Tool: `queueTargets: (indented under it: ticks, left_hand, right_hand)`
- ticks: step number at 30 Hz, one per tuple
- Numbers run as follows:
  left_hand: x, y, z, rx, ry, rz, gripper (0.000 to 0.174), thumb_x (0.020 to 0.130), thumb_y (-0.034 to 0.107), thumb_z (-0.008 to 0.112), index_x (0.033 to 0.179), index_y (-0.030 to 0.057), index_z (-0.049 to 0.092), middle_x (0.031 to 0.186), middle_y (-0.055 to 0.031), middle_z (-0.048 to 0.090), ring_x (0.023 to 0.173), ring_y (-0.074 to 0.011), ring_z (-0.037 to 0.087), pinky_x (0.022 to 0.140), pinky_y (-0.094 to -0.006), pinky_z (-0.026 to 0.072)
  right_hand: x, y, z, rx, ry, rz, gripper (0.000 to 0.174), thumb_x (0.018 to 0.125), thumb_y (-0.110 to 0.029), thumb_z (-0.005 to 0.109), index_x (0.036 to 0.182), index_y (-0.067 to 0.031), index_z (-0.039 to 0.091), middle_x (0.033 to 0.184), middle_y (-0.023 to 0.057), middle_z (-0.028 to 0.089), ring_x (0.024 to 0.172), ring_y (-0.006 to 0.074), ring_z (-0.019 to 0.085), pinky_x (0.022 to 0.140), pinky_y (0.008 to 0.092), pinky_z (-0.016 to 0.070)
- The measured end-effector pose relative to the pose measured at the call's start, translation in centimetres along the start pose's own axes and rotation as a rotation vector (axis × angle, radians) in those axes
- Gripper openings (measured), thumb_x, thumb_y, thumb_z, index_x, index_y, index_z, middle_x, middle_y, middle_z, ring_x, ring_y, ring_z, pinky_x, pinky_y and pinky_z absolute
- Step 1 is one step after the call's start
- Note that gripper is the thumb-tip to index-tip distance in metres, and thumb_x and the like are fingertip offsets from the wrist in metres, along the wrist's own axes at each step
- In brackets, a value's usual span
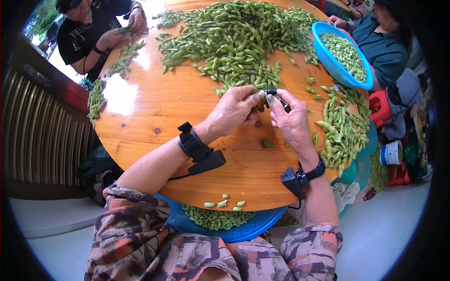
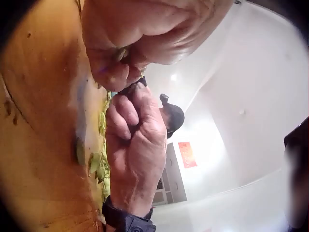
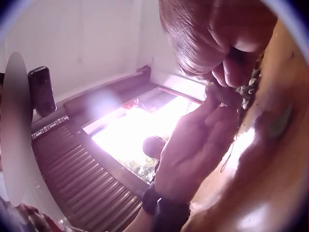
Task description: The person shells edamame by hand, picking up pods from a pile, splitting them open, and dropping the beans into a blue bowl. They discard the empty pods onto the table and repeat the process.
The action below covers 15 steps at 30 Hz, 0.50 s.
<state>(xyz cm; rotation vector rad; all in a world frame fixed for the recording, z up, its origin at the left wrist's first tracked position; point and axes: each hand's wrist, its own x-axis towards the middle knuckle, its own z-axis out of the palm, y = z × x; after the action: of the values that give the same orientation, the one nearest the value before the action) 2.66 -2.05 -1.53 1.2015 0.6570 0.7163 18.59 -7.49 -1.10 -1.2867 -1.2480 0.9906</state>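
Over the middle of the table, my left hand [image 1: 234, 111] and right hand [image 1: 291, 119] meet at the fingertips, pinching a small green pod mostly hidden by fingers. Black coverings show around the right fingers. In the left wrist view, the left hand [image 2: 154, 31] is curled above the right hand [image 2: 137, 145], with a bit of green between its fingers. The right wrist view has the right hand [image 3: 217, 36] curled against the left hand [image 3: 190, 150]. Beyond them lies a large heap of pods [image 1: 229, 37].
More pods [image 1: 344, 129] lie along the right edge. A blue basket [image 1: 319, 44] of shelled beans stands at the back right. A blue basin [image 1: 260, 228] of beans sits below the front edge, near several loose beans [image 1: 221, 203]. People sit across the table.
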Motion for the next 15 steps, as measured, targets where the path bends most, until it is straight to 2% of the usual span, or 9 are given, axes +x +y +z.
queueTargets:
  ticks: [2, 4, 7, 9, 10, 11, 13, 15]
  left_hand:
    - [-0.1, 0.1, 0.0, 0.099, 0.02, 0.026, 0.019, 0.1, 0.016, 0.049, 0.09, 0.0003, 0.056, 0.068, 0.0025, 0.048, 0.052, -0.0032, 0.04, 0.043, -0.0206, 0.031]
    - [-0.2, 0.1, 0.1, 0.2, 0.038, 0.052, 0.019, 0.099, 0.016, 0.051, 0.089, 0.0003, 0.056, 0.067, 0.0029, 0.047, 0.051, -0.0032, 0.041, 0.043, -0.021, 0.0308]
    - [-0.3, 0.1, 0.2, 0.297, 0.062, 0.074, 0.019, 0.099, 0.016, 0.052, 0.089, 0.0, 0.056, 0.065, 0.0039, 0.045, 0.051, -0.0031, 0.04, 0.043, -0.0217, 0.031]
    - [-0.5, 0.3, 0.2, 0.61, 0.104, 0.198, 0.021, 0.099, 0.017, 0.052, 0.087, 0.0004, 0.056, 0.062, 0.0049, 0.044, 0.051, -0.0028, 0.04, 0.043, -0.022, 0.031]
    - [-0.4, 0.2, 0.1, 0.61, 0.103, 0.197, 0.021, 0.099, 0.017, 0.052, 0.087, 0.0004, 0.056, 0.062, 0.0049, 0.044, 0.051, -0.0028, 0.04, 0.043, -0.022, 0.031]
    - [-0.3, 0.0, 0.0, 0.579, 0.087, 0.168, 0.02, 0.099, 0.018, 0.052, 0.088, 0.0014, 0.056, 0.062, 0.0043, 0.044, 0.051, -0.0029, 0.039, 0.043, -0.0219, 0.0305]
    - [-0.2, 0.1, -0.1, 0.547, 0.067, 0.139, 0.02, 0.099, 0.018, 0.052, 0.088, 0.0024, 0.056, 0.061, 0.0037, 0.045, 0.05, -0.0031, 0.038, 0.043, -0.0218, 0.03]
    - [-0.2, 0.5, -0.8, -0.112, -0.083, -0.223, 0.018, 0.099, 0.019, 0.052, 0.089, 0.0045, 0.056, 0.063, 0.002, 0.048, 0.048, -0.0039, 0.035, 0.042, -0.0219, 0.0291]
  right_hand:
    - [0.0, -0.2, 0.0, 0.065, -0.004, 0.027, 0.014, 0.092, -0.012, 0.061, 0.098, 0.0002, 0.065, 0.069, -0.0044, 0.053, 0.056, 0.0013, 0.045, 0.047, 0.0189, 0.0347]
    - [0.1, -0.2, -0.5, 0.32, -0.097, 0.119, 0.014, 0.091, -0.014, 0.063, 0.098, -0.0013, 0.065, 0.069, -0.0067, 0.051, 0.054, -0.0003, 0.042, 0.045, 0.0168, 0.0323]
    - [0.2, -0.3, -0.8, 0.406, -0.125, 0.169, 0.012, 0.091, -0.011, 0.063, 0.098, -0.0018, 0.065, 0.067, -0.0078, 0.049, 0.053, -0.001, 0.041, 0.044, 0.016, 0.0312]
    - [0.1, -0.5, -0.8, 0.308, -0.103, 0.177, 0.011, 0.09, -0.009, 0.062, 0.097, -0.002, 0.066, 0.067, -0.0077, 0.049, 0.053, -0.001, 0.041, 0.044, 0.0161, 0.0312]
    - [0.1, -0.6, -0.7, 0.211, -0.079, 0.182, 0.011, 0.089, -0.007, 0.062, 0.097, -0.0021, 0.066, 0.067, -0.0076, 0.049, 0.053, -0.0011, 0.041, 0.044, 0.0162, 0.0313]
    - [0.0, -0.6, -0.7, 0.213, -0.079, 0.184, 0.011, 0.089, -0.007, 0.062, 0.097, -0.0021, 0.066, 0.067, -0.0076, 0.049, 0.053, -0.0011, 0.041, 0.044, 0.0162, 0.0313]
    - [-0.1, -0.7, -0.8, -0.004, -0.044, 0.142, 0.013, 0.084, -0.004, 0.06, 0.096, -0.0024, 0.066, 0.068, -0.0074, 0.051, 0.055, -0.0008, 0.043, 0.046, 0.0174, 0.0343]
    - [-0.1, -1.2, -0.8, -0.061, -0.051, 0.105, 0.015, 0.082, -0.004, 0.06, 0.096, -0.0021, 0.066, 0.067, -0.0074, 0.052, 0.057, -0.0006, 0.044, 0.048, 0.0182, 0.0364]
